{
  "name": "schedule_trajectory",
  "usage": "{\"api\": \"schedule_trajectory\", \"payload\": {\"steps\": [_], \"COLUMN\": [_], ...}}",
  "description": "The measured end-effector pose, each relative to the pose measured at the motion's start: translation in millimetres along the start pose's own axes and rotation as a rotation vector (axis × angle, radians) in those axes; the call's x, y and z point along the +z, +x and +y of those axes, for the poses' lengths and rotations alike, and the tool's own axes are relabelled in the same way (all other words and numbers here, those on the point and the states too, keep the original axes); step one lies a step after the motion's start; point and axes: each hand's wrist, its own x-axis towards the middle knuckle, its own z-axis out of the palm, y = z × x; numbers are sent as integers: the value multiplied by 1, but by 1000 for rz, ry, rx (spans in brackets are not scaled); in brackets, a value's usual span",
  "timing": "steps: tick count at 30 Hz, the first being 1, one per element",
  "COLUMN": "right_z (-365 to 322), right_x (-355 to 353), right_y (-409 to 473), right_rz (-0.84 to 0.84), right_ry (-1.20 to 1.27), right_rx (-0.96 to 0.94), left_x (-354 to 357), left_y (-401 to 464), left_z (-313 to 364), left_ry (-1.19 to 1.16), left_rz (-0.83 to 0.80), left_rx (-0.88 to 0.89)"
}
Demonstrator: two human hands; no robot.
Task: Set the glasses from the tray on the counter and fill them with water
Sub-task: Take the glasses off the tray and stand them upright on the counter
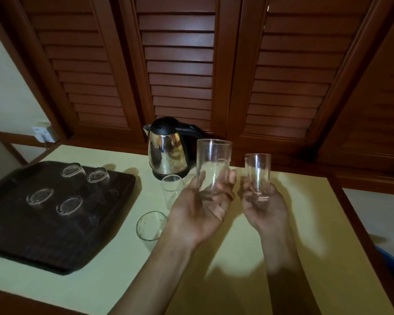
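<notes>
We find the left hand (199,208) with its fingers (225,196) curled round a tall tumbler (213,164), held upright above the worktop (114,276). The right hand (263,206) grips a smaller glass (258,176), also upright. Two glasses (171,189) stand on the worktop beside the electric kettle (167,148). Four, possibly more, sit inverted on the dark tray (14,237).

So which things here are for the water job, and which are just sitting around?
For the job:
- tall glass held in the left hand
- smaller glass held in the right hand
- two upright glasses on the counter
- four upside-down glasses on the dark tray
- kettle

Just sitting around:
- wall socket
- wooden shutters
</notes>
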Motion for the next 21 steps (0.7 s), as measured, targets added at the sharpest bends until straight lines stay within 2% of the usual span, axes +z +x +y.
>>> {"api": "schedule_trajectory", "payload": {"steps": [4,7,11,13,15,18,21], "right_z": [8,7,7,5,1,-2,8], "right_x": [-8,-12,-15,-16,-18,-22,-15], "right_y": [-1,-7,-11,-14,-16,-10,-7], "right_rz": [-54,-187,-334,-422,-420,-315,-237], "right_ry": [-11,-32,-40,-201,-417,-722,-977], "right_rx": [29,24,91,64,-5,-174,-335], "left_x": [-11,-20,-34,-40,-47,-56,-79], "left_y": [2,2,1,-1,-5,-10,-3], "left_z": [-5,-11,-12,-7,-1,0,-7], "left_ry": [-64,-34,213,354,564,1006,1277], "left_rz": [-195,-306,-375,-406,-349,-106,57], "left_rx": [-34,-54,-40,19,155,450,592]}}
